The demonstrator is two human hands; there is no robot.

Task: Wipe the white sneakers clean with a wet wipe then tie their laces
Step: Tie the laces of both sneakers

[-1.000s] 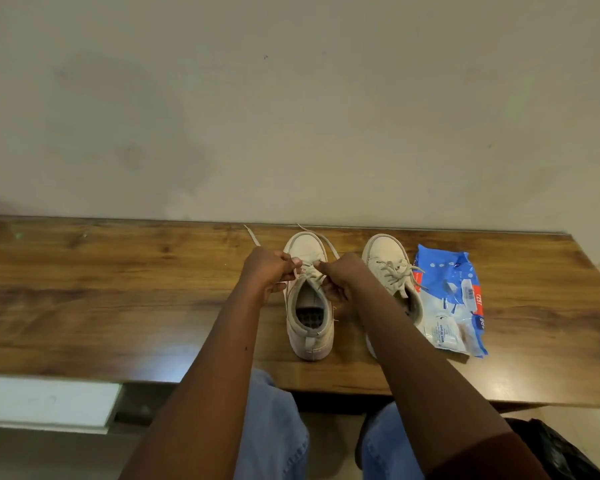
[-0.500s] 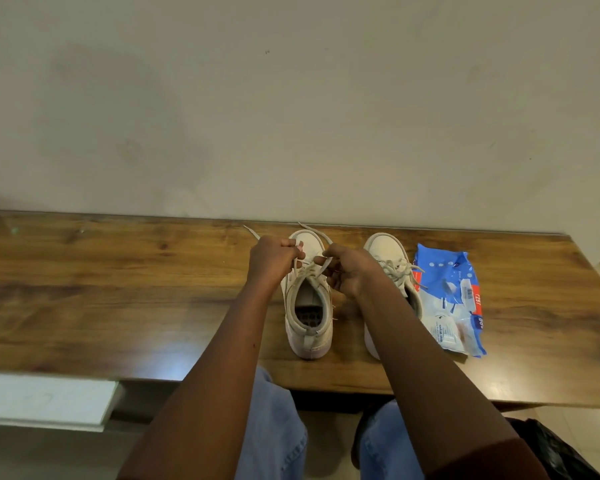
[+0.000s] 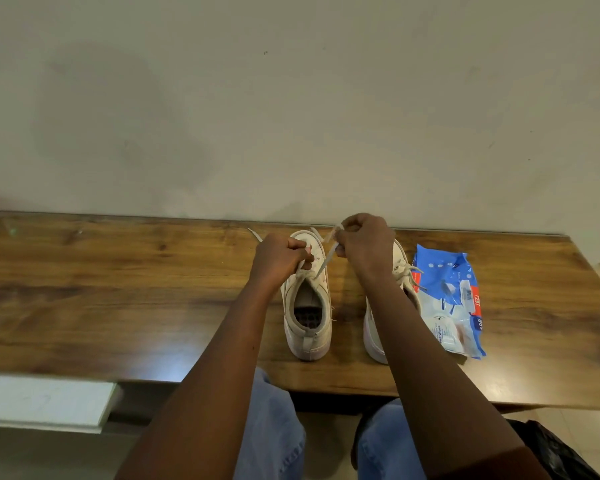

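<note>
Left sneaker (image 3: pixel 307 303), heel toward the person, directly beneath the two hands on the desk (image 3: pixel 118 289); its lace (image 3: pixel 326 259) is being knotted. The right hand (image 3: pixel 364 245), closed in a pinch on one lace end, is raised above and beyond the toe so that the strand runs taut down to the eyelets, presumably to draw the knot tight. The left hand (image 3: pixel 279 259), fingers curled shut, grips the lace at the throat of the shoe, apparently anchoring it against that pull; the other free end (image 3: pixel 254 234) trails on the desk just beyond this hand. The right sneaker (image 3: pixel 400 282), partly hidden under the right forearm, already carries a bow. Beside it, outward of the right hand, lies the blue wet-wipe pack (image 3: pixel 451 299).
</note>
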